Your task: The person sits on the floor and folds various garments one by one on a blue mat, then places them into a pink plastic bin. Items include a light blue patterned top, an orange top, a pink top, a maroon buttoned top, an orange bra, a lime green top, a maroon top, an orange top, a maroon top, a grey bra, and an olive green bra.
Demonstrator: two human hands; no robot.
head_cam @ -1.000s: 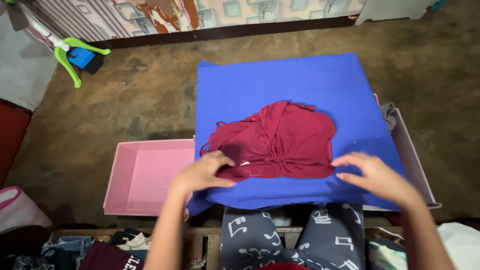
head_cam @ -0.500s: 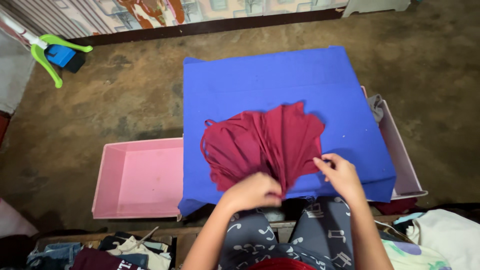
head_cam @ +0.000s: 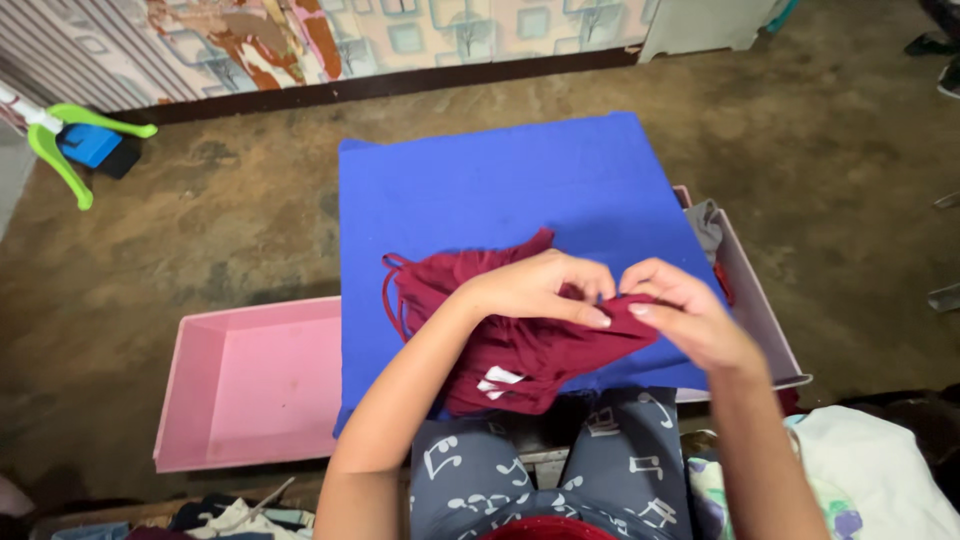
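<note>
Pinching maroon top (head_cam: 520, 345) between fingers of left hand (head_cam: 540, 288) and right hand (head_cam: 685, 315), above blue board (head_cam: 500, 190)

Soft matt maroon cloth top (head_cam: 520, 340), matt blue fabric cover (head_cam: 500, 190), smooth pink plastic bin (head_cam: 260, 380).

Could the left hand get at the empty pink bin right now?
Probably not at once: the left hand is gripping the dark red garment with the right hand. Nothing blocks the pink bin beside the blue cloth.
</note>
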